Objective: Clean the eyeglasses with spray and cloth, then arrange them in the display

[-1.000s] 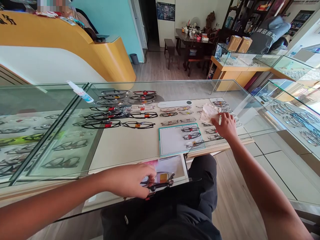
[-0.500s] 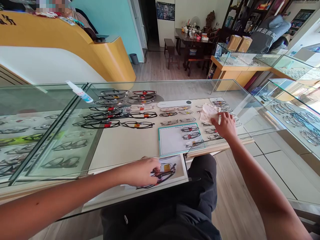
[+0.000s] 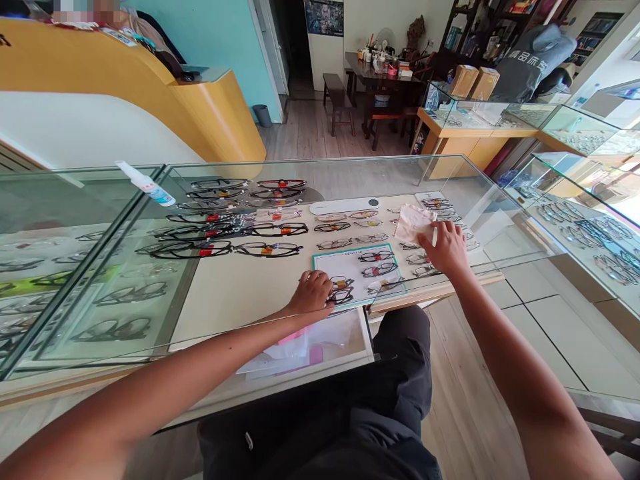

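One pair of glasses (image 3: 342, 293) had left the drawer (image 3: 368, 339); I saw the left hand (image 3: 313, 292) gripping it over the white board (image 3: 330, 265), transfer nearly done, I judged. Right hand (image 3: 447, 249) pinched the cloth (image 3: 413, 223) on the glass tabletop (image 3: 225, 300).

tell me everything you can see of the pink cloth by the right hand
The cloth is pale pink, nearly white, and looks thin and soft, with creases and an uneven outline. No clear print shows on it. It lies loosely spread on the glass top, above displayed glasses. The right hand is at its right side, hiding part of it; how firmly the fingers hold it cannot be told.
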The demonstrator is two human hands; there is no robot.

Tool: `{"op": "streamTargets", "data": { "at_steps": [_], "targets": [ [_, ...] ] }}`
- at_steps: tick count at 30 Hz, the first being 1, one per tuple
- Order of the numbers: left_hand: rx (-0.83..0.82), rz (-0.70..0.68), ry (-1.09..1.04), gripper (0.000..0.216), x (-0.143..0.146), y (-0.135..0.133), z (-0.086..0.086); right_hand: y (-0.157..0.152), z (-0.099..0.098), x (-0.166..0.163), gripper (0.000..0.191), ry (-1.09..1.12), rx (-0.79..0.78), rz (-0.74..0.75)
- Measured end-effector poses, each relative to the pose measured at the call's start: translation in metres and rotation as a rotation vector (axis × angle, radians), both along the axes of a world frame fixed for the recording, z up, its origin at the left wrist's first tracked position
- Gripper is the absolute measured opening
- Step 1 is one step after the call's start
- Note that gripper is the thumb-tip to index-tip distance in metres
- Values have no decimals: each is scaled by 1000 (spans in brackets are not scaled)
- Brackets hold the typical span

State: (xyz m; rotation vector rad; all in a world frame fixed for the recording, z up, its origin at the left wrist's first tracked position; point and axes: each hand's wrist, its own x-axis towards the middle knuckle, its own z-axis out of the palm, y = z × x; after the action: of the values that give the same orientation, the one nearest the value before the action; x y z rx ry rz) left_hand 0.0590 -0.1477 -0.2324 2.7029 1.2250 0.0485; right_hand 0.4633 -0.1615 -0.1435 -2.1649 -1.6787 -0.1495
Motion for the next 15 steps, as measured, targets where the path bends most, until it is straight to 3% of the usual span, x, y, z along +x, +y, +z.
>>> {"op": "streamTargets", "data": {
  "at_steps": [8,15],
  "targets": [
    [95,-17,24,14,28,19,-37,-1,4,-3,57,-5,-18,0],
    [96,-19,21,18,29,23,-42,-2,2,-3,56,18,14,10]
  ]
}}
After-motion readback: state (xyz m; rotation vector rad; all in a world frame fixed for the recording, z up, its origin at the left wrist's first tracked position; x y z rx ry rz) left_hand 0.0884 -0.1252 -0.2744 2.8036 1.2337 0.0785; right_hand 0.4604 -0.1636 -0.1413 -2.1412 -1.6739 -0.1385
